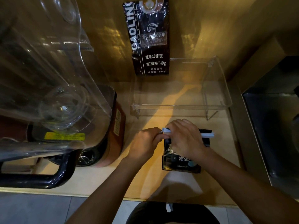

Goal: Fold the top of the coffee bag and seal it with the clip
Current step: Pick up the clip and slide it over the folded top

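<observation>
Overhead, head view: coffee bag (179, 159) lies flat on the worktop (145, 178), near its front edge. Right hand (186, 136) arches over the folded top, fingers pressing the white clip (207, 135). Left hand (145, 143) pinches the clip's left end; both forearms extended.

We see a black coffee bag (179, 160) lying on the tabletop (145, 180), a white clip (207, 135) across its folded top. Our right hand (186, 136) presses over the clip's middle; our left hand (145, 143) pinches its left end. A clear acrylic stand (181, 88) sits just beyond.
</observation>
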`<state>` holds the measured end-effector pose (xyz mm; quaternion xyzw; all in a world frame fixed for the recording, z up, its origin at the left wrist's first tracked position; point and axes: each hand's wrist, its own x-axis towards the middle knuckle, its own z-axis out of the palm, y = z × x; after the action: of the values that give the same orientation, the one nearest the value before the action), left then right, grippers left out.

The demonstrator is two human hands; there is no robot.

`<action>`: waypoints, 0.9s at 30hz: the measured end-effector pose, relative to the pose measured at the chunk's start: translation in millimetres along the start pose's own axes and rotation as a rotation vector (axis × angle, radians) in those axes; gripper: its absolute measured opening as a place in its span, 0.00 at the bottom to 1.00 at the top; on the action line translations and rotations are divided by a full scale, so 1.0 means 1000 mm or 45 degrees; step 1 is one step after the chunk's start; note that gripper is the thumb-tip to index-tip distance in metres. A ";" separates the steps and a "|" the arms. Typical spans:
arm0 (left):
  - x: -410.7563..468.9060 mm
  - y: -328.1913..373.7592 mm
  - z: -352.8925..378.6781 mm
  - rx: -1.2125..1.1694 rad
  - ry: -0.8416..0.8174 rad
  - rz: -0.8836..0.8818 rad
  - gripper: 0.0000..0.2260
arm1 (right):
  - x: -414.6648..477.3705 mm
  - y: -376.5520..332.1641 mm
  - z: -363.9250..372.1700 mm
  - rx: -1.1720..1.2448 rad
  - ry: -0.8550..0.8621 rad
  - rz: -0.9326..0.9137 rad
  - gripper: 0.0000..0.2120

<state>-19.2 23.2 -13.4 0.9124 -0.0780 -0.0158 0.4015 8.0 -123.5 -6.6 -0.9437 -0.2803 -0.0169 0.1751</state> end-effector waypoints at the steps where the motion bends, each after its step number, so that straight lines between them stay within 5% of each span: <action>1: 0.001 0.000 -0.002 0.039 -0.010 0.049 0.10 | 0.000 0.000 0.000 -0.001 0.020 0.003 0.10; 11: 0.005 0.003 -0.003 0.138 0.008 0.156 0.10 | 0.001 0.007 -0.003 -0.024 0.057 -0.012 0.12; 14: 0.009 0.000 -0.007 -0.045 -0.078 0.039 0.09 | 0.002 0.012 -0.005 -0.063 0.119 -0.140 0.08; 18: 0.010 -0.001 0.003 -0.383 -0.199 -0.228 0.20 | 0.001 0.010 -0.004 -0.080 0.153 -0.240 0.10; 24: 0.006 0.000 0.017 -0.660 -0.243 -0.290 0.16 | -0.008 0.012 -0.013 -0.096 0.129 -0.278 0.13; 27: 0.004 -0.001 0.018 -0.651 -0.227 -0.243 0.14 | -0.016 0.018 -0.023 -0.017 0.094 -0.173 0.24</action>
<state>-17.1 9.7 -26.3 0.7798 -0.0203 -0.1526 0.6068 5.6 -154.2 7.3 -0.9223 -0.3370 -0.0653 0.1775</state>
